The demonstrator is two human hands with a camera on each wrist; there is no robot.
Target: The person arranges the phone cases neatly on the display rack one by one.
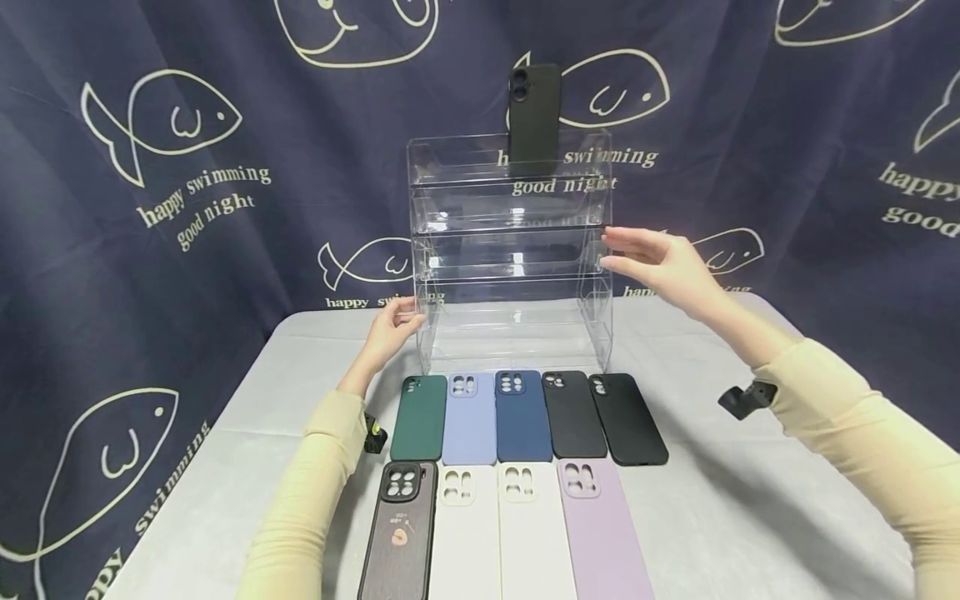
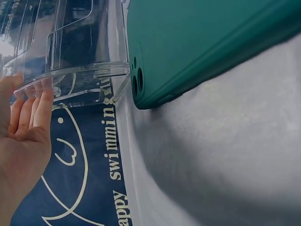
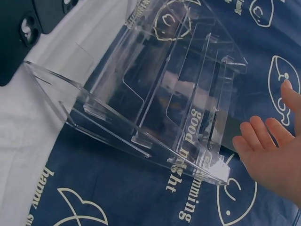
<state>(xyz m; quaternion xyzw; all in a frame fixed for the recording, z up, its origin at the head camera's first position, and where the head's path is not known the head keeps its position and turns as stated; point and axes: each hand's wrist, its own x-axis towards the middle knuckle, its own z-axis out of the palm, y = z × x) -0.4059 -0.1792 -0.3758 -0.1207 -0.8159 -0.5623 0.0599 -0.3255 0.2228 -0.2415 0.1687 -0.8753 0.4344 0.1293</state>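
Note:
A clear tiered display rack [image 1: 517, 296] stands at the back of the table, with a black phone case [image 1: 535, 117] upright in its top tier. My left hand [image 1: 392, 335] is at the rack's lower left side; in the left wrist view its thumb and fingers pinch the clear side edge. By the upper right side is my right hand [image 1: 660, 262], fingers extended; the right wrist view shows this hand [image 3: 270, 150] apart from the rack, holding nothing. In front lie a green case [image 1: 418, 418], light blue case [image 1: 470, 421], dark blue case [image 1: 523, 423] and two black cases, one at the row's right end [image 1: 628, 421].
A nearer row holds a dark case with a picture [image 1: 401, 542], two white cases, including the left one [image 1: 467, 542], and a lilac case [image 1: 606, 533]. Grey-white cloth [image 1: 720, 517] covers the table. A dark blue fish-print curtain [image 1: 225, 275] hangs behind it.

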